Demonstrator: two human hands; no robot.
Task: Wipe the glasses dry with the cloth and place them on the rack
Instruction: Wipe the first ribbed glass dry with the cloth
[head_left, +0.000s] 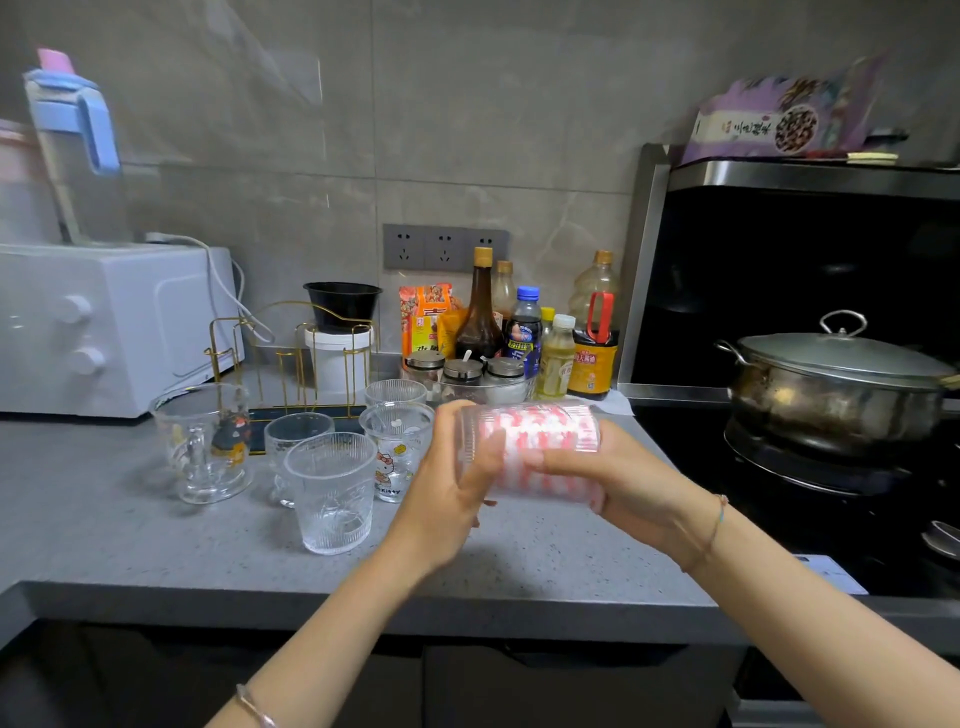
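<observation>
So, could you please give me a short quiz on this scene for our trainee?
1. How many glasses stand on the counter?
2. True or false: the gold rack holds no glass yet.
3. The pink-and-white cloth is: A) on the counter, B) inside the held glass, C) draped over the rack.
Key: 1 five; 2 true; 3 B.
</observation>
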